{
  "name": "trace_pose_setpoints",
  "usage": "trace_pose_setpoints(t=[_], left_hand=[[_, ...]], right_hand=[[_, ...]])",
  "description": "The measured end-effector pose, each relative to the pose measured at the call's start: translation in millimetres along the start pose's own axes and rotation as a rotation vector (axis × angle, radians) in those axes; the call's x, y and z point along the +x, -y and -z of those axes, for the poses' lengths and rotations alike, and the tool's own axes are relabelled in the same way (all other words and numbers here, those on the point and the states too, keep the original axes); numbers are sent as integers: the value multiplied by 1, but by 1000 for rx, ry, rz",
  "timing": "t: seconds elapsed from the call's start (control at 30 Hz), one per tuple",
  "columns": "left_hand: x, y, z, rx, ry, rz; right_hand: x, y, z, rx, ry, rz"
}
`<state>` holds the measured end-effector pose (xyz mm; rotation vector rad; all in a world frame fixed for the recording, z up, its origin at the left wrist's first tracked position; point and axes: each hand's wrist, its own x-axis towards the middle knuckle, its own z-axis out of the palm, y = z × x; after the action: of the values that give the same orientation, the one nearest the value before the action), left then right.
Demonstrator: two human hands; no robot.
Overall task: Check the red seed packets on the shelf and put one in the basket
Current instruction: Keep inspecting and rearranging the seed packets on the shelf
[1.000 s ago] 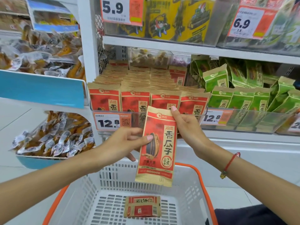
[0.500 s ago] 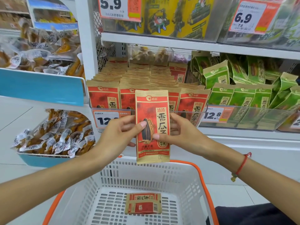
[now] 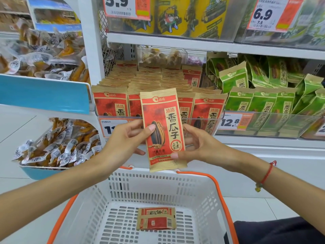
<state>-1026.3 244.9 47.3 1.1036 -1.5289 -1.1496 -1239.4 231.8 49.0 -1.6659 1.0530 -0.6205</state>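
The left hand [image 3: 126,138] pinched the left edge of a red seed packet [image 3: 162,129] — thumb on its front, fingers curled behind. The packet stood upright before the shelf [image 3: 246,140] of red packets [image 3: 110,103], above the basket [image 3: 158,187]. The right hand [image 3: 202,147] gripped its lower right edge. Another red packet [image 3: 156,218] lay flat in the basket.

Green packets [image 3: 262,101] stand in rows at the right end of the middle shelf, behind a clear front rail with a 12.8 price tag [image 3: 235,122]. On the shelf above sit yellow packs [image 3: 186,16] and price tags reading 5.9 [image 3: 126,7] and 6.9 [image 3: 271,13]. At the left edge, two blue bins [image 3: 44,95] (one above the other) hold clear-wrapped snacks [image 3: 58,147].
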Motion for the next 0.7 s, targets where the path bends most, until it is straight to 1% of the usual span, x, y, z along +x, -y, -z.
trace_pose_setpoints(t=[0.07, 0.17, 0.3, 0.4, 0.47, 0.57, 0.63, 0.7], left_hand=[[1, -1, 1, 19, 14, -8], [0, -1, 1, 17, 33, 10], [-3, -1, 0, 49, 65, 3], [-6, -2, -4, 60, 103, -16], [-6, -2, -5, 49, 105, -16], [-4, 0, -2, 42, 88, -1], [-2, 3, 0, -1, 37, 44], [0, 4, 2, -33, -43, 73]], right_hand=[[-2, 3, 3, 44, -9, -14], [-3, 5, 4, 39, -55, -36], [-2, 10, -1, 92, -143, -136], [0, 13, -5, 40, -212, -181], [0, 15, -8, 20, -227, -177], [-2, 15, -11, 8, -195, -116], [-4, 16, -11, 49, -113, -80], [-6, 17, -10, 139, -17, -49]])
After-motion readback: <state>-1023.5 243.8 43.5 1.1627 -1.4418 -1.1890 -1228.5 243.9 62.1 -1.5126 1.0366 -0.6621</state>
